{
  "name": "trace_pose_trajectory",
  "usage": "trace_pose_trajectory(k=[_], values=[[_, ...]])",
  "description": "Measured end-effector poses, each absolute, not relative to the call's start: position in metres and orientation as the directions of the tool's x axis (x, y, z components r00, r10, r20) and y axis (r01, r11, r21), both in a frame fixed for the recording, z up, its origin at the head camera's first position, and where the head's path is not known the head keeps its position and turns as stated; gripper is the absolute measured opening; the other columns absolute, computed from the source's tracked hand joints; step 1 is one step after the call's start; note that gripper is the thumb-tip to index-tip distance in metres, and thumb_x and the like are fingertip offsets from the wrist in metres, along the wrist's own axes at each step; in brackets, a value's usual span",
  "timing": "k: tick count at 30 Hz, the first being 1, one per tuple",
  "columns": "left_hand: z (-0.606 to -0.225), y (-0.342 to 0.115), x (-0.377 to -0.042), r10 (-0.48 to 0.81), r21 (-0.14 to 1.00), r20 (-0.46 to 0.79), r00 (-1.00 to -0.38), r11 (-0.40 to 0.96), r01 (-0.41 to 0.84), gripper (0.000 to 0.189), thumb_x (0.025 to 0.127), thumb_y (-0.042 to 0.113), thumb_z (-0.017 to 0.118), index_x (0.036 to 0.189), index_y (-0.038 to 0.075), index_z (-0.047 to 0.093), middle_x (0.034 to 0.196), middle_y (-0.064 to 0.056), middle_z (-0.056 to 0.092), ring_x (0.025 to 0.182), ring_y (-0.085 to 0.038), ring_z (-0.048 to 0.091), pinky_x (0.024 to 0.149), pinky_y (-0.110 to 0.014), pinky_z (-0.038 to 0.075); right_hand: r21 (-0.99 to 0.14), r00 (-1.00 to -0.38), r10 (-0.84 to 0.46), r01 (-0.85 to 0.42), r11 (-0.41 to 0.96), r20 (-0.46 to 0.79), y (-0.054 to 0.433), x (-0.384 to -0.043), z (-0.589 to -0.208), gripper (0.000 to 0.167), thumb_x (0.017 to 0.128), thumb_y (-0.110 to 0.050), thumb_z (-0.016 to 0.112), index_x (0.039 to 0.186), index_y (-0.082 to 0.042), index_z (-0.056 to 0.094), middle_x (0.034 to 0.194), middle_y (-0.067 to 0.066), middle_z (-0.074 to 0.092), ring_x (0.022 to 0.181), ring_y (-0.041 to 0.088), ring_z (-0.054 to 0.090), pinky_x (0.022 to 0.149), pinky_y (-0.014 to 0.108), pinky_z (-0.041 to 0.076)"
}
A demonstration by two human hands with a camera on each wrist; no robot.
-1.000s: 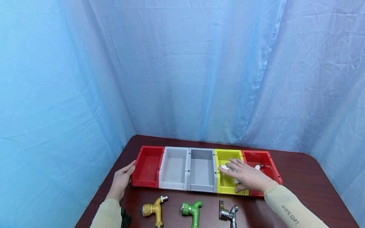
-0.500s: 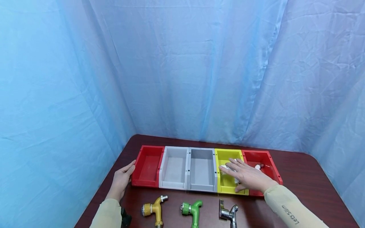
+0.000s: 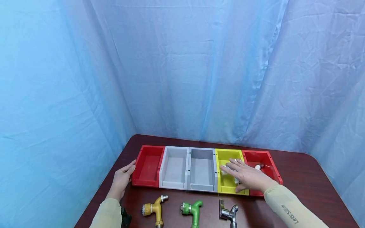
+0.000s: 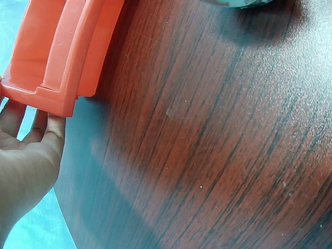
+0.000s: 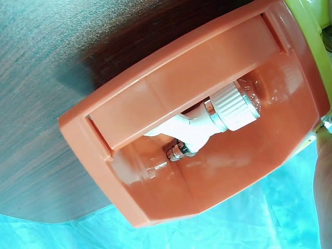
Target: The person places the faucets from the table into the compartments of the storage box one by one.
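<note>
My left hand [image 3: 121,180] is at the outer side of the leftmost red bin [image 3: 137,182]. In the left wrist view its fingers [image 4: 39,127] reach along the outside of that bin's wall and touch it. My right hand [image 3: 248,175] lies over the yellow bin [image 3: 232,190] with fingers spread and the thumb low near the front wall. Below it, a white tap [image 3: 225,170] shows in parts; the hand hides the rest, so contact is unclear. Another white tap [image 5: 199,124], with a ribbed knob and metal nozzle, lies in the rightmost red bin [image 5: 171,85].
Between the outer bins stand a white bin [image 3: 172,186] and a grey bin [image 3: 202,187], joined in one row. In front lie a yellow tap [image 3: 156,209], a green tap [image 3: 195,210] and a chrome tap [image 3: 228,214] on the dark wooden table [image 3: 302,177]. Blue curtains [image 3: 182,79] surround it.
The right hand's fingertips shift very slightly above the white tap in the yellow bin. My left hand and the bins stay where they were.
</note>
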State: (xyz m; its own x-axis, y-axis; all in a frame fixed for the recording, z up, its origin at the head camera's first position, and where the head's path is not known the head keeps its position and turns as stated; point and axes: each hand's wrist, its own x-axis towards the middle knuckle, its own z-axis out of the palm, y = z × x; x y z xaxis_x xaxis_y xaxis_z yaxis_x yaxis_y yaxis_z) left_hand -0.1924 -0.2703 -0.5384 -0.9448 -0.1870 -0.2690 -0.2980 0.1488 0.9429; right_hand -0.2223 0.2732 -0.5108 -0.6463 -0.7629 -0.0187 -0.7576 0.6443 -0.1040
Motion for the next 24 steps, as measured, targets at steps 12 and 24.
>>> trace_pose_trajectory(k=[12,24], values=[[-0.538,-0.269,-0.193,-0.180,0.943,-0.270,-0.946,0.148,-0.298,0.055,0.107,0.039,0.051,0.158,0.024,0.041,0.164,-0.015,0.033,0.149,-0.039,0.034,0.112,-0.052,0.043,-0.078,-0.645,-0.763,-0.760,0.645,-0.033,0.276,-0.222,-0.513,0.104,0.077,-0.045,0.087,0.161,-0.017,0.033,0.156,0.016,0.046,0.144,0.041,0.041,0.112,0.059,0.042],[-0.538,-0.270,-0.193,-0.178,0.941,-0.271,-0.946,0.158,-0.299,0.055,0.108,0.039,0.051,0.159,0.024,0.040,0.165,-0.015,0.032,0.150,-0.040,0.032,0.113,-0.053,0.042,-0.041,-0.694,-0.716,-0.719,0.693,0.076,0.287,-0.220,-0.498,0.089,0.083,-0.047,0.082,0.156,-0.014,0.044,0.153,0.014,0.051,0.142,0.039,0.045,0.116,0.059,0.037]])
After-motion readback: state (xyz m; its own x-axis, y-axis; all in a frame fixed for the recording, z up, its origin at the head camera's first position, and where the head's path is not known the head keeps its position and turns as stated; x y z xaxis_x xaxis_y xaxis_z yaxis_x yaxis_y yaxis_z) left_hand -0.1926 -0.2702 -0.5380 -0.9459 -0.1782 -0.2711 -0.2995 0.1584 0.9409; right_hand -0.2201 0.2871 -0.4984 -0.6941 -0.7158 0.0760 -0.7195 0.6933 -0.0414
